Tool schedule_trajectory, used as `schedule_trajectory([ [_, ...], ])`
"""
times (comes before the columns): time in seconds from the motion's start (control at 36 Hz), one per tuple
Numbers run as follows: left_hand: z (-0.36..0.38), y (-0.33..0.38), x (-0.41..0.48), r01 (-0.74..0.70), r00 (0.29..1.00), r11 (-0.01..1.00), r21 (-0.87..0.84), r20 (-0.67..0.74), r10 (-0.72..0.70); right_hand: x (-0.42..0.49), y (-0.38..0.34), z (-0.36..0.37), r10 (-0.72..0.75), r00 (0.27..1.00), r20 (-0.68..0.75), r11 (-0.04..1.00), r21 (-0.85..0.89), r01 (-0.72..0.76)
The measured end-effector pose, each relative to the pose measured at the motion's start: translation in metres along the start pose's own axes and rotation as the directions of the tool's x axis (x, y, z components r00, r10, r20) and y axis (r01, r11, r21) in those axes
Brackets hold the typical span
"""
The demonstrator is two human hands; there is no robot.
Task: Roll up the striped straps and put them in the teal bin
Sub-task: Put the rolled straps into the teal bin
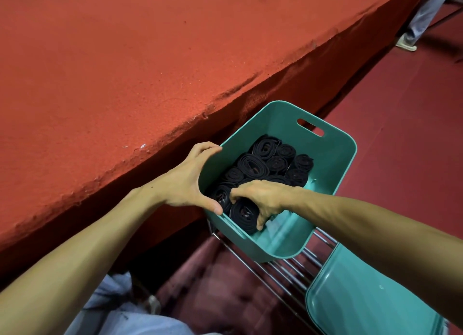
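Left hand (186, 181) grips the bin (333, 159) rim. Right hand (263, 199), inside, curls around a roll (244, 213) beside other rolls (265, 159).

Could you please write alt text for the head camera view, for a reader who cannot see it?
A person's right hand grips a dark rolled strap inside a teal bin among several other rolls, while the left hand grips the bin's rim. The bin rests on a metal rack beside a red-covered table.
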State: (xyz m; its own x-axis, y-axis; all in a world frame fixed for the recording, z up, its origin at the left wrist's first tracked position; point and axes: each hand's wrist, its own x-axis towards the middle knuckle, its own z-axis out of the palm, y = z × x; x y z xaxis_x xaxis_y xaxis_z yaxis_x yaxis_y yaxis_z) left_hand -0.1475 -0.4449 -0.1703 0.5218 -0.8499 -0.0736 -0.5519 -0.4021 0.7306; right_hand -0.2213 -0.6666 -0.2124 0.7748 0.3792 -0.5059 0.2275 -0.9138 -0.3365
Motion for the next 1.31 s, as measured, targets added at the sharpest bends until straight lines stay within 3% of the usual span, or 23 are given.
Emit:
schedule_trajectory([
  [0.36, -0.004, 0.007, -0.002, 0.055, 0.998, 0.996, 0.076, 0.039, -0.058, -0.012, 0.001, -0.002, 0.005, 1.0, 0.012, 0.997, 0.082, -0.006],
  [0.5, -0.011, 0.017, 0.0, 0.068, 0.987, 0.961, 0.269, 0.119, -0.103, -0.027, 0.003, -0.012, 0.044, 0.994, -0.104, 0.99, 0.137, -0.029],
  [0.64, -0.02, 0.041, 0.009, 0.072, 0.964, 0.855, 0.514, 0.185, -0.192, -0.061, 0.002, -0.027, 0.139, 0.962, -0.237, 0.984, 0.139, -0.108],
  [0.72, -0.02, 0.065, 0.021, 0.024, 0.97, 0.814, 0.58, 0.184, -0.16, -0.087, 0.002, -0.037, 0.211, 0.926, -0.312, 0.97, 0.187, -0.158],
  [0.89, 0.004, 0.119, 0.061, -0.13, 0.975, 0.839, 0.528, 0.221, 0.013, -0.15, 0.009, -0.049, 0.317, 0.839, -0.443, 0.939, 0.267, -0.215],
  [1.14, 0.086, 0.198, 0.098, -0.32, 0.931, 0.832, 0.453, 0.315, 0.187, -0.254, 0.037, -0.005, 0.519, 0.608, -0.601, 0.846, 0.461, -0.266],
  [1.19, 0.106, 0.209, 0.102, -0.342, 0.919, 0.833, 0.435, 0.341, 0.199, -0.273, 0.047, 0.016, 0.589, 0.557, -0.586, 0.798, 0.533, -0.284],
  [1.31, 0.149, 0.218, 0.113, -0.309, 0.901, 0.86, 0.405, 0.413, 0.129, -0.298, 0.063, 0.069, 0.731, 0.525, -0.436, 0.664, 0.631, -0.4],
])
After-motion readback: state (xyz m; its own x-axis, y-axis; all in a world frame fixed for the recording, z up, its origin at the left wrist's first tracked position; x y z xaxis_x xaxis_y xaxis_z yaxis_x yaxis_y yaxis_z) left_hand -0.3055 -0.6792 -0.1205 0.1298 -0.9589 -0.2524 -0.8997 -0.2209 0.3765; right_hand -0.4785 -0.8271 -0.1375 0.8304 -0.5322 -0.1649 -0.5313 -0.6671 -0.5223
